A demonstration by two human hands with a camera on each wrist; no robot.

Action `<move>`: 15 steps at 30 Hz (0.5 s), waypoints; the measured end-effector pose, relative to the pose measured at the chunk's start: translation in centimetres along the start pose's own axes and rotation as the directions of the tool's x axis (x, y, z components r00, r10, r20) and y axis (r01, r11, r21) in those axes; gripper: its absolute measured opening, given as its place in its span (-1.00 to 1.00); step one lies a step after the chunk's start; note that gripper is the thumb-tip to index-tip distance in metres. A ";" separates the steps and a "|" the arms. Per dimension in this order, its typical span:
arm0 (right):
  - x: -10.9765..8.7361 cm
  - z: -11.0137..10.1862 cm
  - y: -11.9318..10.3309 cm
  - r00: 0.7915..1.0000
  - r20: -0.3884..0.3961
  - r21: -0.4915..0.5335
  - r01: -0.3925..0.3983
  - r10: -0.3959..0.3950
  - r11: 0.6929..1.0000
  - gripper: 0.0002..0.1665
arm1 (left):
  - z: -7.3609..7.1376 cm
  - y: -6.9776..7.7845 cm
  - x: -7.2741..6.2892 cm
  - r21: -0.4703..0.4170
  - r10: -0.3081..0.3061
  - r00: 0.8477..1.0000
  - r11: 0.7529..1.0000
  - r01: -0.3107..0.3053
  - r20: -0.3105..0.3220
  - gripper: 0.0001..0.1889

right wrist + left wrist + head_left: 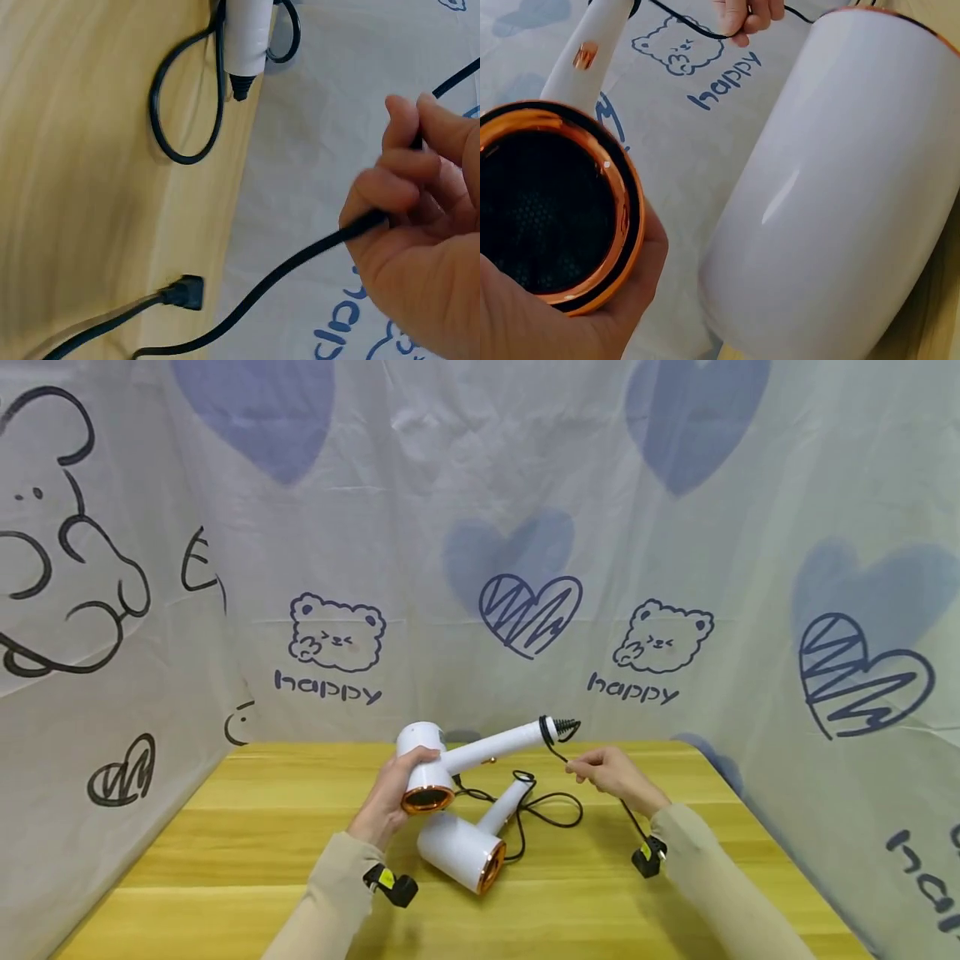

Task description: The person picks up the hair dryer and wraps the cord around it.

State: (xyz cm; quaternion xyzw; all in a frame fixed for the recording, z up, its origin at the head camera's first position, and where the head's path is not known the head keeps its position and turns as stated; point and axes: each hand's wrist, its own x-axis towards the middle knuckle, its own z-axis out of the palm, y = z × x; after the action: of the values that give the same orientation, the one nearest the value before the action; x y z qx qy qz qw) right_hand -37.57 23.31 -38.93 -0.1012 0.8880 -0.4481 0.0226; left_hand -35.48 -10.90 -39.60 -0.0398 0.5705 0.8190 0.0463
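My left hand (pixel 393 789) grips the white barrel of a hair dryer (pixel 495 747), raised over the table with its handle pointing right. Its copper-rimmed end with a dark grille (pixel 536 210) fills the left of the left wrist view. Black cord is wound around the handle's end, beside a ribbed sleeve. To the right, my right hand (pixel 615 774) pinches the cord (pixel 285 274) between curled fingers, with a length trailing below. A second white hair dryer (pixel 453 852) lies on the table beneath, its copper rim facing right; its barrel looms large in the left wrist view.
The second dryer's black cord (pixel 577 814) loops across the wooden table (pixel 225 852). A black plug (pixel 185 292) lies near the table edge in the right wrist view. Pale printed curtains (pixel 420 552) hang behind and on both sides.
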 end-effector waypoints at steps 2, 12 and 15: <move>0.2 -0.1 -0.3 0.999 -0.051 -0.058 -0.008 0.005 0.998 -0.71 | -0.1 0.0 0.0 0.040 -0.015 1.000 0.999 0.014 0.019 -0.34; 0.4 -1.2 -2.8 0.965 -0.196 -0.266 0.117 -0.172 0.957 -0.69 | -0.8 0.9 -0.4 0.230 -0.008 0.996 0.973 -0.012 0.085 -0.16; 0.1 -1.2 -3.5 0.956 -0.205 -0.291 0.144 -0.209 0.946 -0.69 | -0.8 1.3 -0.7 0.312 0.035 0.995 0.948 -0.062 0.090 -0.08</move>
State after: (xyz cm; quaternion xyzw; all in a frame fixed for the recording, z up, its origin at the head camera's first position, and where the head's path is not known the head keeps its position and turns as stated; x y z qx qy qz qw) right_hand -37.29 22.24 -35.41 -0.1298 0.9249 -0.3304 -0.1362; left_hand -34.97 -12.10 -38.55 0.0161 0.6919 0.7197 0.0555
